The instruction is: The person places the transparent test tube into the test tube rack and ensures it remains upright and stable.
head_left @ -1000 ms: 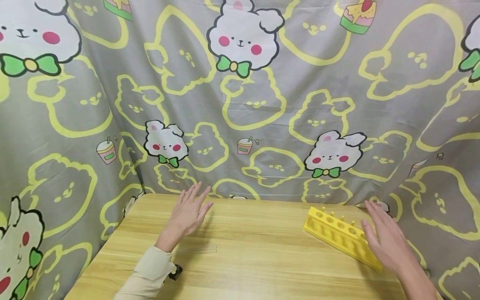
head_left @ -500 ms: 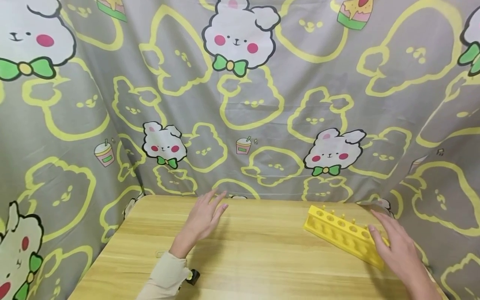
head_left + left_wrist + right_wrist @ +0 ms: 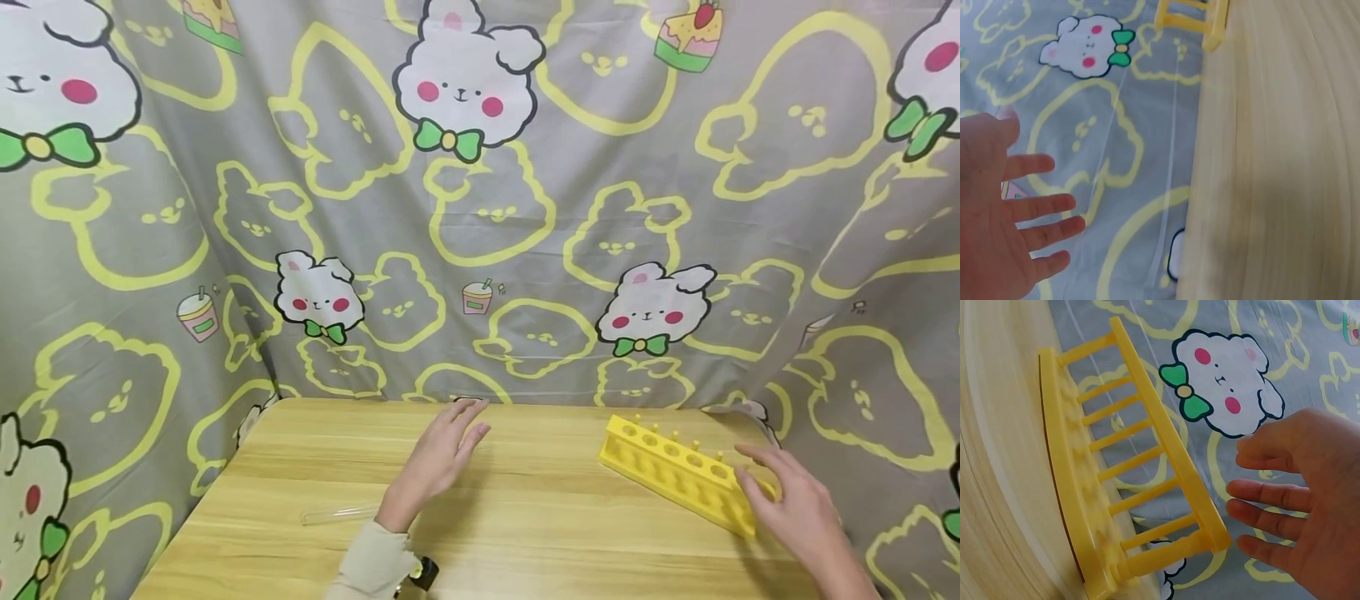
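Observation:
A yellow test tube rack [image 3: 675,471] stands at an angle on the right side of the table, its row of round holes facing up. Beside its near right end is my right hand [image 3: 798,500], fingers apart and slightly bent; the right wrist view shows the rack [image 3: 1166,456] just off the fingertips, nothing held. Over the middle of the table hovers my left hand [image 3: 438,458], its fingers spread and holding nothing in the left wrist view. A clear glass tube [image 3: 337,515] lies on the table left of my left wrist, partly hidden by the sleeve.
The wooden table [image 3: 525,517] ends at the back against a grey curtain [image 3: 525,250] printed with rabbits. The curtain also hangs along the left and right sides. A small black device [image 3: 425,573] sits at my left wrist.
My left hand has moved right and a little nearer, uncovering more of the glass tube. My right hand has shifted slightly nearer, its fingers bending more beside the rack.

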### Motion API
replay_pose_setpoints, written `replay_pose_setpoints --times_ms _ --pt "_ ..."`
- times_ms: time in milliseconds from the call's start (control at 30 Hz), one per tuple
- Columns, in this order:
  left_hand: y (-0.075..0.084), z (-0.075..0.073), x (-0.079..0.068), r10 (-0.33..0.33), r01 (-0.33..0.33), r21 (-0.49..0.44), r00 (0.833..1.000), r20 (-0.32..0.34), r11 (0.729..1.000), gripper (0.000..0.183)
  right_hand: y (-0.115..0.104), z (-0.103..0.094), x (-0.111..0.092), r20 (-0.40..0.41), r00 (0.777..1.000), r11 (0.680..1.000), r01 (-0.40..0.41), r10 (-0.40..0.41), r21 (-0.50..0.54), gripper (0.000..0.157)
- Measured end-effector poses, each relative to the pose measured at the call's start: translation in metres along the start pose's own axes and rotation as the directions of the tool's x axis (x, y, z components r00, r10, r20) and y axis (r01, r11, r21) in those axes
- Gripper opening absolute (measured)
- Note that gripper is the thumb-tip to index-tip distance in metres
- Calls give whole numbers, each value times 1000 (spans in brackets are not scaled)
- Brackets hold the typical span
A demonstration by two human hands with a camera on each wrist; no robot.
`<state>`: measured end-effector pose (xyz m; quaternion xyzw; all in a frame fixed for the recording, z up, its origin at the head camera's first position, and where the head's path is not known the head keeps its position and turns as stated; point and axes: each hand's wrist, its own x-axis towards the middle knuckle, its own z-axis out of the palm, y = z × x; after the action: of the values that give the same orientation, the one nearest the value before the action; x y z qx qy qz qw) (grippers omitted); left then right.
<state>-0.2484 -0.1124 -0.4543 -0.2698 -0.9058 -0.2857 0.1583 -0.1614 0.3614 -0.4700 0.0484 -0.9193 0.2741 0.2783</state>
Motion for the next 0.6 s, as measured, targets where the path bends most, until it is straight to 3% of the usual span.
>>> replay_pose_setpoints --times_ms 200,600 --pt "14 15 10 20 -19 -53 1000 14 998 52 4 2 3 -59 997 998 59 -59 -3 34" --pt "45 46 26 88 -75 -164 994 72 984 50 13 2 -2 -33 998 997 58 -60 -51 36"
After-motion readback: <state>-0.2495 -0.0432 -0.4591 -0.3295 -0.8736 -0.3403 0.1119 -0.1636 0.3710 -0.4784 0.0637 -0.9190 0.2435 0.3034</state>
